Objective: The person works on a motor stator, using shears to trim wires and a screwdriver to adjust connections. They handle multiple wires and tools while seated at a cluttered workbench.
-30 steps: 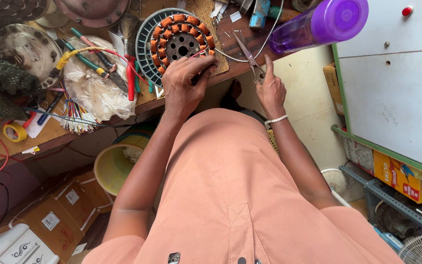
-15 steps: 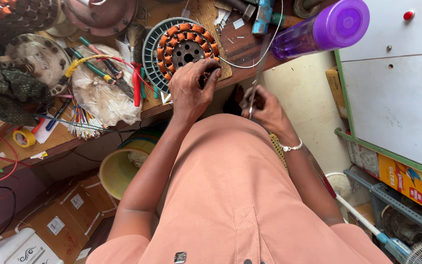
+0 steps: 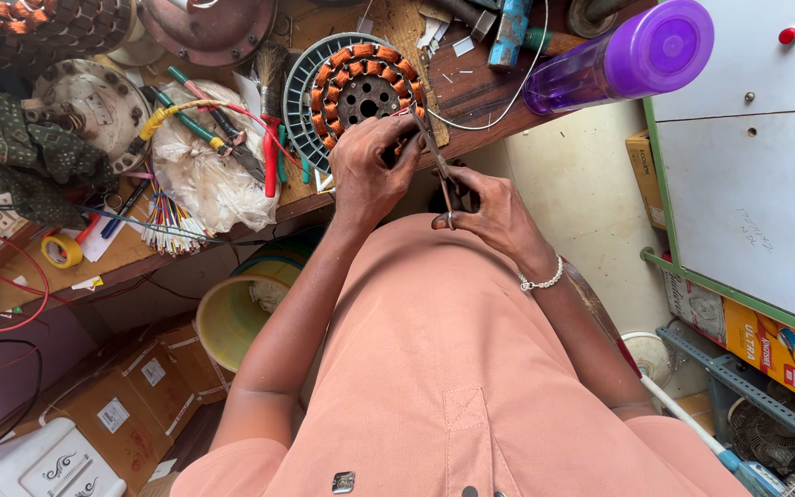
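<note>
Resting against the near rim of the round motor stator (image 3: 358,90), your left hand (image 3: 367,170) curls its fingers down onto the copper-wound coils at the side closest to you, so the stator lies just beyond and partly under that hand on the wooden counter (image 3: 480,87). Your right hand (image 3: 494,207) sits just beside the left, nearer your body, with its fingers closed through the handles of a pair of scissors (image 3: 438,166). The scissor blades run up and away from that hand, ending right at the fingertips of your left hand at the stator's edge; whether the blades are parted or closed cannot be told from here. Your left hand is bent over the coils rather than wrapped around anything, though what its fingertips pinch is hidden.

To the left of your left hand lie a white plastic bag (image 3: 204,175), red-handled pliers (image 3: 270,156) and a fan of coloured wires (image 3: 169,225). Beyond your right hand and off to its right, a purple bottle (image 3: 618,60) lies on its side at the counter's end. Below your left forearm, under the counter's edge, stands a yellow-green bucket (image 3: 232,317).
</note>
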